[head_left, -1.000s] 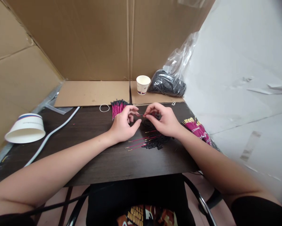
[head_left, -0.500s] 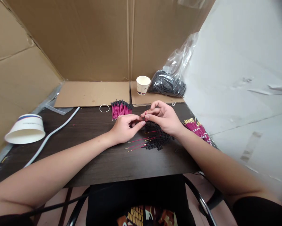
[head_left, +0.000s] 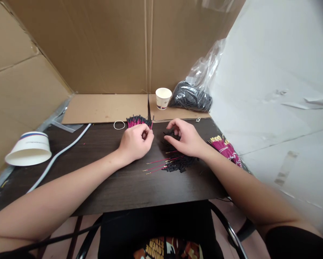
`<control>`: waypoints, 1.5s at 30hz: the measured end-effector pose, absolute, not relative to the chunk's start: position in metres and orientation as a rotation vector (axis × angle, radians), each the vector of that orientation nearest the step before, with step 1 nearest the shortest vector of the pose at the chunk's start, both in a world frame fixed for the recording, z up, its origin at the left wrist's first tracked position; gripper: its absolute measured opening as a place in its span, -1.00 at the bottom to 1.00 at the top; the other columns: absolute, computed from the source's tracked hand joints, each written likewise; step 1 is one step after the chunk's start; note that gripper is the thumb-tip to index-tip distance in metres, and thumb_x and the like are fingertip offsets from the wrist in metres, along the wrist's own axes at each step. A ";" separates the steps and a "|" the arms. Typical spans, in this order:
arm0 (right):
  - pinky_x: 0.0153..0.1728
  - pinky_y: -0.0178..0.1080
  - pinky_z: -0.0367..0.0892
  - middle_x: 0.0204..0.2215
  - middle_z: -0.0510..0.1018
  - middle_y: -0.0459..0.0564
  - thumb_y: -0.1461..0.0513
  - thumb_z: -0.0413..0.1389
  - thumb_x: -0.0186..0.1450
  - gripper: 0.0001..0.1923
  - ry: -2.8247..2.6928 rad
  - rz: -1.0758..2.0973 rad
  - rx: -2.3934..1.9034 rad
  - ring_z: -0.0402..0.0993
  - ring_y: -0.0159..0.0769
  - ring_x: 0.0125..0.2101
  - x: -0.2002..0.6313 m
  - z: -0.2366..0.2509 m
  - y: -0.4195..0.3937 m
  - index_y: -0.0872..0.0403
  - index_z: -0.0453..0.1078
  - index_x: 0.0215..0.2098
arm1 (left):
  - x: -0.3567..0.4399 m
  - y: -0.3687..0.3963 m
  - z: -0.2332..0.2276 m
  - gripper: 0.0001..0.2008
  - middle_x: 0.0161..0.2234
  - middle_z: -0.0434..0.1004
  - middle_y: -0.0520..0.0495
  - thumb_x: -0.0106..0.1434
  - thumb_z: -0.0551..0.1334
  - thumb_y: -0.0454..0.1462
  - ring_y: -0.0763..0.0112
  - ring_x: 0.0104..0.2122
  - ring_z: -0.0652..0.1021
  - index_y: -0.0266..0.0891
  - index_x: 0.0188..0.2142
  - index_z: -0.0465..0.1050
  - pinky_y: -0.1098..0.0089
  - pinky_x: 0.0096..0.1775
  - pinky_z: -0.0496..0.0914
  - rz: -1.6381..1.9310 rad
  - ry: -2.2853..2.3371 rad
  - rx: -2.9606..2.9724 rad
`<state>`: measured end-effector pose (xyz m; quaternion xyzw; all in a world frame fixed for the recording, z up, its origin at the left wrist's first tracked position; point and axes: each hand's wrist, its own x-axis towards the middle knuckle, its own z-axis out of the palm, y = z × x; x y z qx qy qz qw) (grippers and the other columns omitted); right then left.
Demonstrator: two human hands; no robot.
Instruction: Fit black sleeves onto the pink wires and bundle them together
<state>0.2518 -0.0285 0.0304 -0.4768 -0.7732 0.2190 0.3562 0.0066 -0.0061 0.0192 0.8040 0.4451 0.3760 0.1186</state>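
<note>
My left hand (head_left: 135, 142) is curled at the near edge of a fanned pile of pink wires with black sleeves (head_left: 136, 121). It pinches one sleeved wire (head_left: 152, 122), whose dark end sticks out past the fingertips. My right hand (head_left: 187, 139) rests palm down, its fingertips bent onto a small heap of black sleeves (head_left: 171, 134); whether it grips one is hidden. Below both hands lie a few loose pink wires (head_left: 158, 164) beside more black sleeves (head_left: 180, 164). A bundle of pink wires with gold tips (head_left: 225, 146) lies by my right wrist.
The dark wooden table (head_left: 118, 187) is walled by cardboard. At the back stand a paper cup (head_left: 163, 98) and a clear bag of black parts (head_left: 190, 96). An upturned paper bowl (head_left: 28, 148), a white cable (head_left: 61, 151) and a rubber band (head_left: 119, 125) are at the left.
The hands were joined around one wire in the middle. They have parted: the left carried the wire left to the sleeved pile, and the right dropped onto the black sleeves.
</note>
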 end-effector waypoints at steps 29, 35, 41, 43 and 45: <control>-0.40 -0.20 0.14 -0.50 0.53 -0.12 0.35 0.25 0.18 -0.88 -2.634 0.635 -1.343 0.32 -0.34 -0.48 0.266 0.052 -0.033 0.03 0.45 -0.47 | -0.003 0.015 0.021 -0.71 -0.38 0.66 -0.31 0.39 0.19 -0.17 0.02 -0.41 0.62 -0.29 -0.29 0.61 0.17 -0.34 0.42 0.472 1.888 2.667; -0.40 -0.22 0.14 -0.50 0.54 -0.12 0.35 0.24 0.20 -0.88 -2.641 0.652 -1.342 0.33 -0.35 -0.49 0.265 0.054 -0.033 0.04 0.46 -0.47 | -0.002 0.008 0.019 -0.82 -0.31 0.63 -0.26 0.40 0.25 -0.23 0.08 -0.28 0.61 -0.26 -0.28 0.57 0.19 -0.24 0.47 0.830 1.467 2.804; -0.34 -0.23 0.16 -0.50 0.54 -0.12 0.38 0.21 0.26 -0.87 -2.652 0.643 -1.301 0.34 -0.34 -0.46 0.263 0.053 -0.033 0.05 0.48 -0.42 | 0.003 -0.003 0.006 -0.78 -0.10 0.67 -0.21 0.54 0.25 -0.19 0.16 -0.12 0.65 -0.20 -0.06 0.68 0.20 -0.06 0.58 0.779 0.649 2.782; -0.33 -0.24 0.16 -0.47 0.54 -0.11 0.38 0.20 0.28 -0.87 -2.660 0.626 -1.289 0.35 -0.33 -0.44 0.262 0.053 -0.033 0.05 0.49 -0.38 | 0.004 -0.003 0.003 -0.77 -0.06 0.67 -0.19 0.55 0.26 -0.18 0.18 -0.10 0.66 -0.17 0.00 0.71 0.20 -0.06 0.60 0.735 0.626 2.748; -0.32 -0.23 0.16 -0.44 0.56 -0.09 0.38 0.20 0.30 -0.88 -2.673 0.616 -1.269 0.37 -0.31 -0.42 0.262 0.052 -0.033 0.05 0.51 -0.35 | 0.004 -0.003 0.001 -0.76 -0.07 0.67 -0.18 0.55 0.28 -0.17 0.19 -0.12 0.67 -0.15 0.00 0.74 0.21 -0.08 0.61 0.713 0.641 2.720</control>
